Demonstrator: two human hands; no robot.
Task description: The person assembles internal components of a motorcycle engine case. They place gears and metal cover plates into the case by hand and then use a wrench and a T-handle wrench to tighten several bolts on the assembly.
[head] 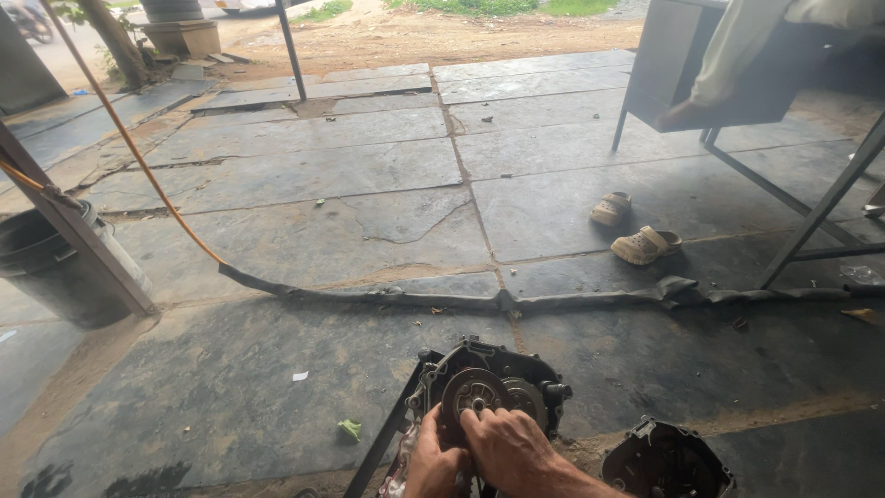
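Both hands (489, 452) on round metal clutch (477, 397).

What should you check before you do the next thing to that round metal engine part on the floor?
1. Both hands on the work: ok. The left hand and right hand rest on the engine.
2. Round disc in plain view: ok, it shows just above the fingers.
3. Engine steady on the stone floor: cannot tell, its underside is hidden.
4. Removed cover out of the way: ok, it lies apart to the right.
5. Hose away from the work: ok, it runs across the floor farther off.
6. Any tool in hand: cannot tell, the fingers hide that.
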